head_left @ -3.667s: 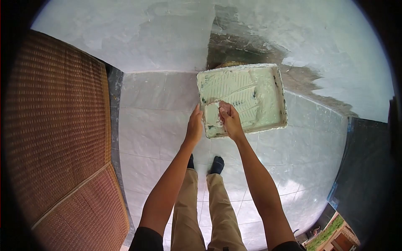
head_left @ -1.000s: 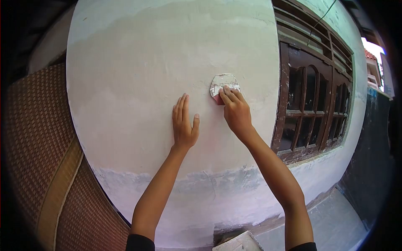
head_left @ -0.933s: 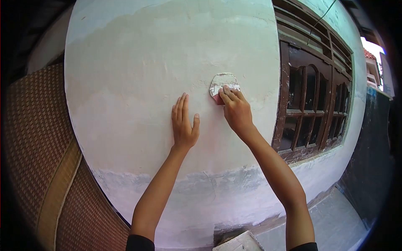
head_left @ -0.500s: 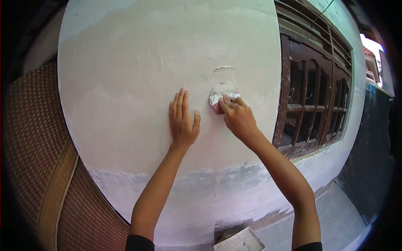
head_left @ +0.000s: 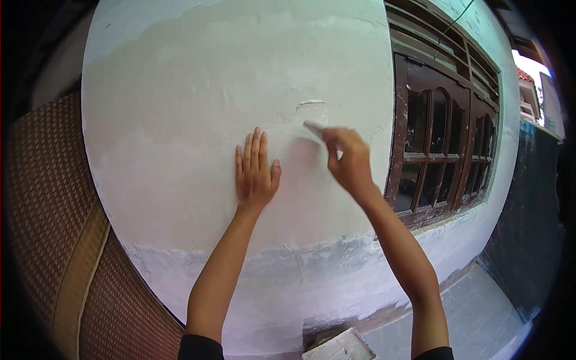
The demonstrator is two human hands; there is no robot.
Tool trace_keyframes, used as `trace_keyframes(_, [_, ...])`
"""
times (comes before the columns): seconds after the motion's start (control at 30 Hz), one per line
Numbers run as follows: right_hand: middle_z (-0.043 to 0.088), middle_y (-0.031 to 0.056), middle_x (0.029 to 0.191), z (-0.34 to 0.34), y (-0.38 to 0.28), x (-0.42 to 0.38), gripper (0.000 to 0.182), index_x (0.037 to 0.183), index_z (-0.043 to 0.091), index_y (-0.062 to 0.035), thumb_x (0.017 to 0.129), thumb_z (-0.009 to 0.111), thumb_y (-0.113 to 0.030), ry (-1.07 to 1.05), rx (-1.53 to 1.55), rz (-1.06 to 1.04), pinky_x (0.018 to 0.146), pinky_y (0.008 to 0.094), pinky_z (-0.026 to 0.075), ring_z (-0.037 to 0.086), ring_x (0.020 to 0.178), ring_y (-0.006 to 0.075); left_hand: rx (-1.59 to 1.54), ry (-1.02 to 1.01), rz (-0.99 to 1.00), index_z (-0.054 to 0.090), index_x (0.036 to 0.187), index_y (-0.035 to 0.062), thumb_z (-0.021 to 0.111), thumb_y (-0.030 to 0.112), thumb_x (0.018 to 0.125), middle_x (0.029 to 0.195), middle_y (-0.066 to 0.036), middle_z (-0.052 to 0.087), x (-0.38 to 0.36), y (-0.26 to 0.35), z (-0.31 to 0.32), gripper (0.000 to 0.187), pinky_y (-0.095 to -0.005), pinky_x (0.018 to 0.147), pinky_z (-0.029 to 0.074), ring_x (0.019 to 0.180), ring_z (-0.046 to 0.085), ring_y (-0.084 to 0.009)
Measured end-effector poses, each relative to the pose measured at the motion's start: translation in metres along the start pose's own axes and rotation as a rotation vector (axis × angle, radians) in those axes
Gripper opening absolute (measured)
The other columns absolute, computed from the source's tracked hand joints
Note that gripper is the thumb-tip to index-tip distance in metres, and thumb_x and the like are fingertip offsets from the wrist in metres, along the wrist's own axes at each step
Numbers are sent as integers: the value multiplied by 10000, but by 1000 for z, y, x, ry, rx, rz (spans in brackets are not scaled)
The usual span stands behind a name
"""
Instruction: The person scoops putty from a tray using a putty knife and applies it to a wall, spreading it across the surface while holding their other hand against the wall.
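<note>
My left hand (head_left: 256,177) lies flat against the pale plastered wall (head_left: 180,156), fingers up and slightly apart, thumb out to the side. To its right, my right hand (head_left: 351,163) grips a putty knife (head_left: 314,128), closed around it. The knife shows almost edge-on, slightly blurred, tilted off the wall just below a patch of wet filler (head_left: 312,111). A raised ridge curves along the top of that patch. Most of the knife's grip is hidden by my fingers.
A brown wooden window (head_left: 441,126) with dark panes is set in the wall at right. Woven brown panels (head_left: 48,198) stand at left. Low down, a whitish tray (head_left: 341,348) sits by the wall base near the grey floor (head_left: 474,312). A dark panel (head_left: 528,216) stands far right.
My right hand has turned the putty knife from flat on the wall to edge-on and off it. The wet filler patch is now exposed. My left hand stays flat on the wall.
</note>
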State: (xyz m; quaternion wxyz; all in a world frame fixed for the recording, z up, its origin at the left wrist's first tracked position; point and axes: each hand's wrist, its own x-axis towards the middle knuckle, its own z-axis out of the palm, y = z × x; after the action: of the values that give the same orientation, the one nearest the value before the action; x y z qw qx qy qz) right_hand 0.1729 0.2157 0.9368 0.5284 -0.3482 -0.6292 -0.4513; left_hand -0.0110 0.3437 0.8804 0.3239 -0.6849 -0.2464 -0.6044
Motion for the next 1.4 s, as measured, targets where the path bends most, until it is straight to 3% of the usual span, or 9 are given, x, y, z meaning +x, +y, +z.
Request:
trace_keyframes(0.13, [658, 165, 836, 4, 0, 32, 218, 991, 646, 20, 897, 677, -174, 146, 349, 544, 744, 365, 511, 646, 781, 298, 26, -11, -2, 326, 1512, 36, 492, 246, 933, 1583, -121, 321, 0, 2, -1, 638, -503, 1203, 197, 1461, 303, -282])
trace_keyframes(0.27, [629, 226, 940, 33, 17, 40, 289, 1007, 642, 22, 894, 685, -240, 220, 362, 567, 790, 408, 492, 629, 863, 327, 38, -8, -1, 321, 1516, 43, 492, 242, 934, 1587, -113, 315, 0, 2, -1, 638, -505, 1203, 199, 1465, 296, -272])
trace_keyframes(0.53, [586, 205, 910, 40, 15, 45, 277, 1014, 630, 15, 898, 666, -235, 152, 303, 649, 795, 415, 470, 578, 854, 326, 36, -10, -1, 322, 1516, 41, 483, 243, 937, 1587, -112, 315, -1, 1, -1, 634, -507, 1204, 196, 1465, 294, -277])
trace_keyframes(0.83, [603, 213, 1014, 34, 35, 29, 296, 1066, 625, 23, 915, 652, -230, 296, 310, 752, 863, 421, 469, 605, 946, 336, 44, -17, -4, 319, 1517, 42, 467, 239, 944, 1589, -105, 309, -1, 0, 0, 624, -497, 1213, 177, 1472, 276, -270])
trace_keyframes(1.03, [651, 185, 1044, 19, 42, 17, 281, 1075, 633, 29, 932, 649, -212, 517, 508, 910, 855, 386, 488, 637, 937, 283, 51, -19, -5, 313, 1520, 44, 467, 234, 941, 1590, -107, 307, -1, 2, 1, 628, -492, 1217, 168, 1475, 272, -264])
trace_keyframes(1.1, [653, 170, 1009, 26, 43, 16, 286, 1083, 626, 31, 933, 657, -211, 531, 547, 811, 829, 377, 492, 638, 907, 267, 53, -11, -4, 312, 1520, 45, 472, 230, 938, 1590, -107, 307, 0, 2, 1, 632, -492, 1217, 168, 1475, 272, -263])
trace_keyframes(1.2, [620, 198, 959, 48, 36, 16, 348, 1099, 619, 29, 919, 684, -261, 308, 416, 531, 817, 409, 475, 607, 894, 305, 31, -9, -6, 313, 1520, 45, 480, 226, 932, 1590, -106, 309, 0, 4, -1, 638, -493, 1215, 171, 1473, 276, -261])
trace_keyframes(1.3, [594, 215, 915, 41, 14, 33, 345, 1076, 626, 38, 901, 687, -252, 115, 233, 511, 786, 435, 468, 585, 853, 348, 39, -8, -3, 313, 1521, 47, 482, 229, 930, 1588, -104, 313, 0, 2, -2, 641, -495, 1214, 174, 1472, 279, -263])
trace_keyframes(1.4, [623, 213, 935, 40, 33, 39, 317, 1065, 623, 40, 894, 680, -221, 227, 230, 591, 789, 437, 484, 610, 850, 342, 44, -18, -7, 311, 1523, 50, 480, 229, 932, 1589, -103, 311, 0, 1, -1, 640, -495, 1214, 173, 1473, 277, -264])
